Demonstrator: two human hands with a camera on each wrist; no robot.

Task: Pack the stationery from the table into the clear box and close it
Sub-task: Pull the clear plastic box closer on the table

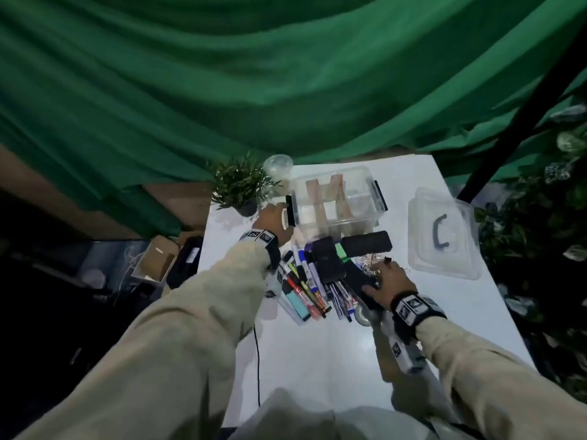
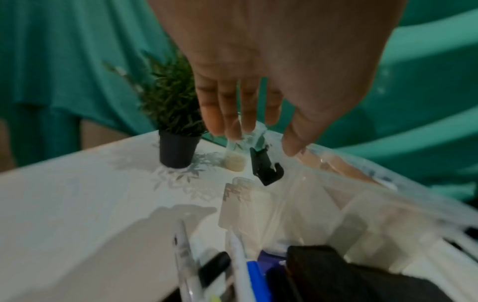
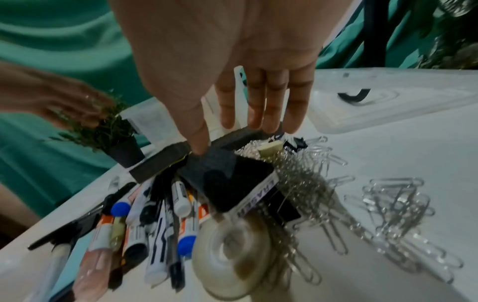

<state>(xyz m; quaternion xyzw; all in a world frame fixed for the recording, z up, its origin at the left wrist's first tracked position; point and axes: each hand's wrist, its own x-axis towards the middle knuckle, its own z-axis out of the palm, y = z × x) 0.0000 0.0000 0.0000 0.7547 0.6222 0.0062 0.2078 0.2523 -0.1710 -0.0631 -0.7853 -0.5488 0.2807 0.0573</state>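
The clear box (image 1: 336,214) stands uncovered at the back of the white table (image 1: 317,360), with brownish pieces inside and black latches (image 2: 265,167) on both ends. Its clear lid (image 1: 441,233) lies to the right. My left hand (image 1: 270,220) is at the box's left latch, fingers straight, holding nothing (image 2: 258,141). In front of the box lies a heap of markers (image 1: 305,281), black erasers (image 3: 227,183), paper clips (image 3: 388,204) and a tape roll (image 3: 232,255). Over the heap my right hand (image 1: 386,277) is open (image 3: 230,139), its thumb tip touching an eraser.
A small potted plant (image 1: 238,188) and a clear cup (image 1: 278,166) stand left of and behind the box. A cardboard box (image 1: 155,258) sits below the table's left edge. A black post (image 1: 524,106) and foliage (image 1: 546,249) border the right side. Green cloth hangs behind.
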